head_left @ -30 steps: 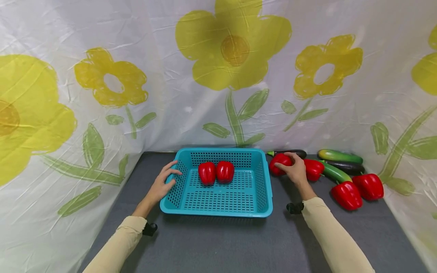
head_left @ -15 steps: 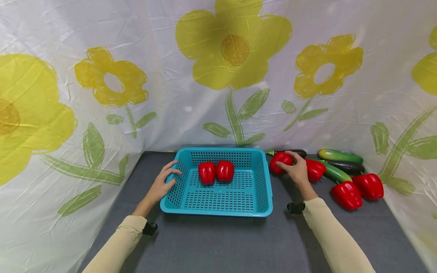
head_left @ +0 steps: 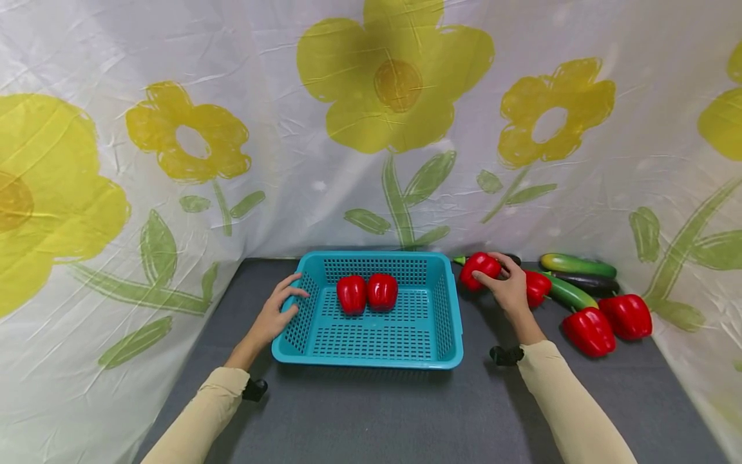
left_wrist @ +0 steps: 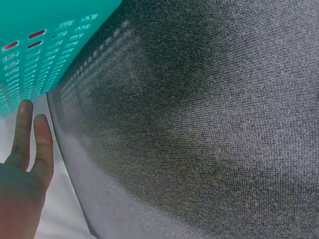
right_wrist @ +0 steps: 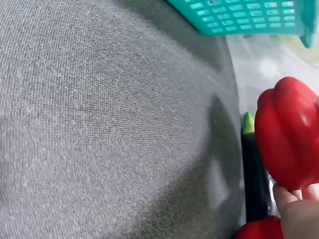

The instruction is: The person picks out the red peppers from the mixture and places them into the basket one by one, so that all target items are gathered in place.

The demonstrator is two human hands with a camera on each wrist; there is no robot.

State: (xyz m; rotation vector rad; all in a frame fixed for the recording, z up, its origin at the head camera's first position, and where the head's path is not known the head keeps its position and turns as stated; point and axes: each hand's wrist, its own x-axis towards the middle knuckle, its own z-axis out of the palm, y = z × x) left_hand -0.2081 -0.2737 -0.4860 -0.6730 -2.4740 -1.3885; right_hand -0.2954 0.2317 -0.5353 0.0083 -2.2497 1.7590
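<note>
My right hand (head_left: pixel 510 287) holds a glossy red bell pepper (head_left: pixel 478 270) just right of the basket. In the right wrist view this bell pepper (right_wrist: pixel 288 132) hangs above the cloth, fingers and thumb around it. My left hand (head_left: pixel 274 316) rests at the left rim of the turquoise perforated basket (head_left: pixel 371 359), fingers extended at the edge. Two of its fingers show straight beside the basket wall (left_wrist: pixel 37 59) in the left wrist view. Inside the basket, two red bell peppers (head_left: pixel 351 295) sit side by side toward the back.
Right of the basket lie more red bell peppers (head_left: pixel 589 332), a green zucchini (head_left: pixel 570 293), a yellow-green zucchini (head_left: pixel 576 265) and a dark eggplant (head_left: pixel 585 282). Another dark eggplant (right_wrist: pixel 253 174) lies behind the held pepper. A flowered curtain (head_left: pixel 290 129) rises behind the grey cloth-covered table (head_left: pixel 371 419).
My right hand has shifted slightly right and up with the bell pepper in its grasp. The left hand and the basket have stayed put.
</note>
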